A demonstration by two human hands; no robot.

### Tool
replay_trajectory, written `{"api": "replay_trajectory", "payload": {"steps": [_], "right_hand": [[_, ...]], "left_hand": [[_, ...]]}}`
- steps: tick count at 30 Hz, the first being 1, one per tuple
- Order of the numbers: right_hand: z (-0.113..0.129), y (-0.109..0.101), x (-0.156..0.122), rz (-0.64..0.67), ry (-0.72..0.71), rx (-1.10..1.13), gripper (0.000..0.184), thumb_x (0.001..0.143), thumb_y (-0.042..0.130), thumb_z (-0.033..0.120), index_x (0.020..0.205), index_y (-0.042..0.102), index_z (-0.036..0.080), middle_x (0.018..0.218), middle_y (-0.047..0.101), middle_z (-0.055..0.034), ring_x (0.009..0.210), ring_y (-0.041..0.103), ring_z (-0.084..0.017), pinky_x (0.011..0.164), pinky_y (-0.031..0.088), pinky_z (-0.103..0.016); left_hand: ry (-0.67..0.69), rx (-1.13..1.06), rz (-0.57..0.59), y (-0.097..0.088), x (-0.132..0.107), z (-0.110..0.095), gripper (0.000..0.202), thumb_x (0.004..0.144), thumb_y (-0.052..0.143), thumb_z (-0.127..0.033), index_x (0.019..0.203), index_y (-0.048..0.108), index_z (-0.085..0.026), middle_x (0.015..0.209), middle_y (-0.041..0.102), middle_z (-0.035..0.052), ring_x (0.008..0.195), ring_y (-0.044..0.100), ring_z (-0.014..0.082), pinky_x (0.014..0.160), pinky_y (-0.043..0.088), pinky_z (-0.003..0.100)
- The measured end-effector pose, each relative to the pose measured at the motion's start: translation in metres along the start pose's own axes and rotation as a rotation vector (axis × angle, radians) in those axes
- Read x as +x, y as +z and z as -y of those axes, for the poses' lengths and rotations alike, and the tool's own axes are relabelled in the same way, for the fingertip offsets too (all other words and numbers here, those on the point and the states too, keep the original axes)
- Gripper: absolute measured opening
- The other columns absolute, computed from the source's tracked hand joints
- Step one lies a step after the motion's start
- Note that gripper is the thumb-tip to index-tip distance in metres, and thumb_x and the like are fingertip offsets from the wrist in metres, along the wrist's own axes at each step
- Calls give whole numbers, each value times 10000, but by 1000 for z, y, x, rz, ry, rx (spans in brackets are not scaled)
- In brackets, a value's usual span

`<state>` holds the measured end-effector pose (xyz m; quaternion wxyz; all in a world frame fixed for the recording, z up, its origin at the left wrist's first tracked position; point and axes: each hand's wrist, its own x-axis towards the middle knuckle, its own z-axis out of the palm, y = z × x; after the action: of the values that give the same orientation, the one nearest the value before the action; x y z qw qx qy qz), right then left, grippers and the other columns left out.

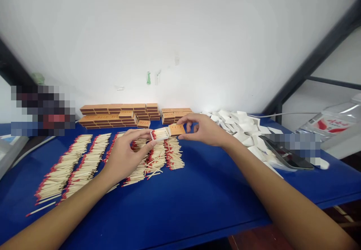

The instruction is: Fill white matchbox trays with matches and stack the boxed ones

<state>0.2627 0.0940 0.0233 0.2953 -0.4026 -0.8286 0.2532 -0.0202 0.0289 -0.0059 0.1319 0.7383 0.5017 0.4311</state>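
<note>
My left hand (125,153) pinches the white inner tray (160,134) of a matchbox, filled with red-tipped matches. My right hand (203,129) grips the orange outer sleeve (176,129), which covers the tray's right end. Both hands hover just above the blue table (197,197). Under them lie several rows of loose red-tipped matches (84,163), spread from the left side to the middle.
Stacked orange matchboxes (118,115) line the wall at the back. A heap of white empty trays (242,128) lies at the right, with a phone (284,153) beside it. A plastic bag (329,124) sits far right. The table's front edge is close.
</note>
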Motion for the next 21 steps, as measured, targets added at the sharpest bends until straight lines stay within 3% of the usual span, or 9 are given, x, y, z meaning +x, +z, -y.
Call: {"api": "replay_trajectory", "payload": {"steps": [6,14,21], "right_hand": [[5,2,-1,40,-13,33,468,743,841,448,1119,704,205,733,622,23,628,544,-122,616,424,-283],[3,1,-2,65,-1,136,474,724,859,426,1113,711,199,793,647,11,642,550,-108,593,435,-263],[3,6,-1,49,7,230,485,722,862,403,1127,706,184,941,676,-44,814,629,-156,682,530,-296]], "left_hand": [[-5,-13,24,0,2,0,400,896,708,-518,1181,749,-241,1190,746,65,1087,702,247,973,542,371],[-21,-27,58,-3,-1,-2,403,896,708,-520,1192,742,-248,1210,737,59,1113,697,250,991,542,378],[-2,-12,80,-5,4,-1,400,903,703,-507,1205,738,-247,1202,744,59,1120,693,245,1002,538,379]]}}
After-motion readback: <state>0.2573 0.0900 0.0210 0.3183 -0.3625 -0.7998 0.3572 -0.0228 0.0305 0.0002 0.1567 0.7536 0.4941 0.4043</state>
